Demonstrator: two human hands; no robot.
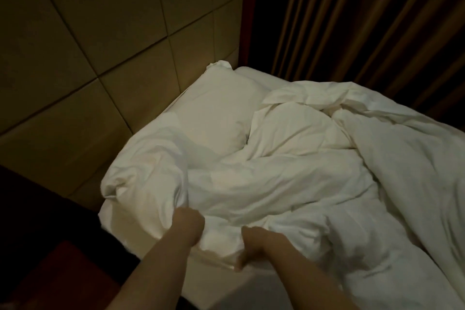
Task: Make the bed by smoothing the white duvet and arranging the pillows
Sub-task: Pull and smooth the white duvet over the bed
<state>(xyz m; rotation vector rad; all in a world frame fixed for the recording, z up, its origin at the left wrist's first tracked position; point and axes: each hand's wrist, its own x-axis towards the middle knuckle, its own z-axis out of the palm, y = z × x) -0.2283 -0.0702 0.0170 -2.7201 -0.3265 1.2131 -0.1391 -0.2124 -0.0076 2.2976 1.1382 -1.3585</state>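
— Fingers (195, 221), item one: left hand (188, 224) curled tight round a gathered fold of the duvet (289, 184), at the corner nearest the pillow (214, 113). Right hand (254, 241) likewise closed on the duvet edge, thumb side down; fingertips buried in cloth, so the exact pinch cannot be told.

— Item two, location of the duvet?

— Heaped and creased, on the side of the pillow away from the padded wall (88, 45). One bunched end rises over the left hand, touching the pillow's near end. Remainder runs off rightward toward the curtain (364, 20).

— Long axis?

— Judged to run away from the pillow, down the bed; both hands hold its near long edge. Left hand is nearer the pillow, right hand further from it, close beside the left.

— Arm pose?

— Both forearms reach forward, roughly parallel, wrists low at the mattress (115, 224) edge.

— Pillow count?

— One plainly visible against the wall, partly covered. Others cannot be told.

— Stage?

— Early, by appearance; duvet unsmoothed. Next pull likely goes away from the pillow.
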